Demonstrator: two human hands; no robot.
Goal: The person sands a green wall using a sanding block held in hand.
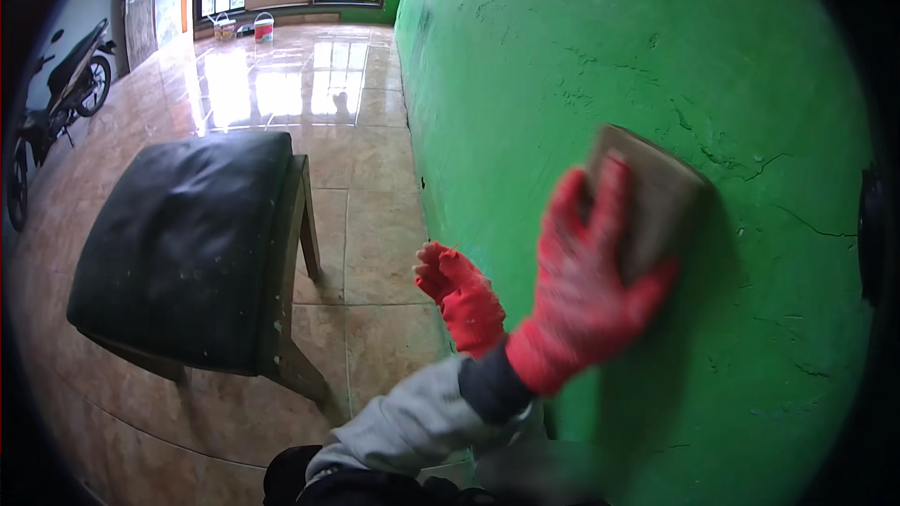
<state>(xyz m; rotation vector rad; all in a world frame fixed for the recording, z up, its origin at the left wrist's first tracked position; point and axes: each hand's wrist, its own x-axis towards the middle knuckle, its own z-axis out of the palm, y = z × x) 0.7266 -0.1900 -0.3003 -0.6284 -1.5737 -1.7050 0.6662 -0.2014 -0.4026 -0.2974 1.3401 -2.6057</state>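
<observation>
My left hand (587, 288), in a red knit glove, reaches across from the lower left and holds a brown rectangular block (657, 186) against the green wall (703, 70). Motion blurs both hand and block; the block's material cannot be told. Low cracks and rough patches mark the wall around the block. Behind the left forearm, my right hand (464, 295) is raised near the base of the wall. It wears a red glove with pale fingertips showing, its fingers are slightly bent, and nothing is seen in it.
A stool with a dark padded seat (183, 246) and wooden legs stands on the glossy tile floor (380, 239) at left. Farther off are a motorcycle (70, 84) and a red and white bucket (264, 28) below barred windows. A dark object (870, 232) shows at the right rim.
</observation>
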